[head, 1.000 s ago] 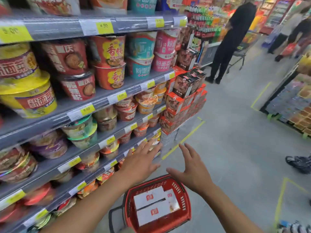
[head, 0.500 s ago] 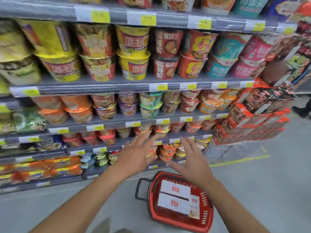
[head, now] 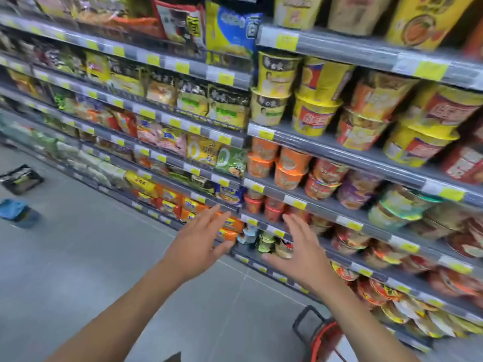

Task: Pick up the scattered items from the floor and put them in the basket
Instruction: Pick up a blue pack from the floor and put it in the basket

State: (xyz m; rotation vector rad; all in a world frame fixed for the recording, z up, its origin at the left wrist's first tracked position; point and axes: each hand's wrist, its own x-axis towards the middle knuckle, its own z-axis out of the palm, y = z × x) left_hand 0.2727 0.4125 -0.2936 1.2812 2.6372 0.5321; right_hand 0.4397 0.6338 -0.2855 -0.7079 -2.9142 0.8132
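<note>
My left hand (head: 198,241) and my right hand (head: 303,250) are both stretched out in front of me with fingers spread, holding nothing. The red basket (head: 322,340) with its black handle stands on the floor at the bottom right, mostly hidden behind my right forearm. Two items lie on the grey floor at the far left: a dark packet (head: 21,178) and, nearer, a blue packet (head: 17,212). Both hands are well to the right of them.
Long store shelves (head: 287,142) packed with noodle bags and cups run from the far left to the right edge, close ahead of my hands. Open grey floor (head: 86,270) spreads to the left and toward me.
The view has swung left along the shelves. The basket has slid to the bottom right corner, and two packets on the floor have come into sight. Both hands stay spread and empty.
</note>
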